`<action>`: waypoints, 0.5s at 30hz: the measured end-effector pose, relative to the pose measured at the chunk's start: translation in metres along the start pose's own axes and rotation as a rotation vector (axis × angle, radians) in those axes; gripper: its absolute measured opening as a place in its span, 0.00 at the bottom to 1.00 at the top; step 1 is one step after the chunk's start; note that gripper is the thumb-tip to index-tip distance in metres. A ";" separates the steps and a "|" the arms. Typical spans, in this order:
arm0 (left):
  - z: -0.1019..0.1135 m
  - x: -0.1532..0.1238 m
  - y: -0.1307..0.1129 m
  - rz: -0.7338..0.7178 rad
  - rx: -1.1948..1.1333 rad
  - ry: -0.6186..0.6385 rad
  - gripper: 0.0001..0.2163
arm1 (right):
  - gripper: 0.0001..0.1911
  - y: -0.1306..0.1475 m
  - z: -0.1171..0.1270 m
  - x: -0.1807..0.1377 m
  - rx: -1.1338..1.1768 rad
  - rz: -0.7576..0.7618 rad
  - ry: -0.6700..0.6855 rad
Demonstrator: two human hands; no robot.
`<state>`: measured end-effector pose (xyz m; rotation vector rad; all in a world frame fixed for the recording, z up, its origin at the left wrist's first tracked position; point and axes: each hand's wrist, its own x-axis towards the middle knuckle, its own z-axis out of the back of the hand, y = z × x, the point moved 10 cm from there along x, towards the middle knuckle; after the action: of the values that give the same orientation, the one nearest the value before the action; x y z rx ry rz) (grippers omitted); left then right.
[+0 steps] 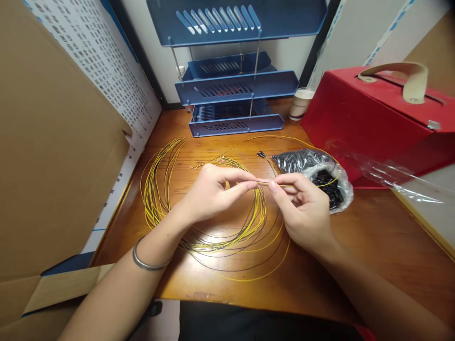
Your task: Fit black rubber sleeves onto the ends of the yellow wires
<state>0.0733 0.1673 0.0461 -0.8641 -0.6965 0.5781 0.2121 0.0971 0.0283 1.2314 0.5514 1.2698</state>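
Observation:
Between my two hands a thin yellow wire (263, 183) runs across, pinched on both sides. My left hand (216, 192) has its thumb and forefinger pressed together on it, and a bangle sits on that wrist. My right hand (302, 201) pinches the same wire a little to the right; its other fingers are curled. Below them on the table lies a loose coil of yellow and black wires (256, 218), partly hidden by my left hand and forearm. Small dark ends of wires (261, 154) show beyond the fingers.
A clear bag of small black parts (325, 184) lies open beside my right hand, against a second bag (298, 160). Behind stand a blue tiered tray (236, 125), a paper cup (301, 104) and a red box (341, 109). Cardboard (53, 142) rises at left.

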 end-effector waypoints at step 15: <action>-0.003 -0.001 0.000 0.006 0.004 0.013 0.09 | 0.06 -0.006 -0.003 -0.001 0.062 -0.047 0.031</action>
<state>0.0745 0.1652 0.0447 -0.8652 -0.6811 0.5789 0.2115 0.0978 0.0220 1.2449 0.6424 1.2421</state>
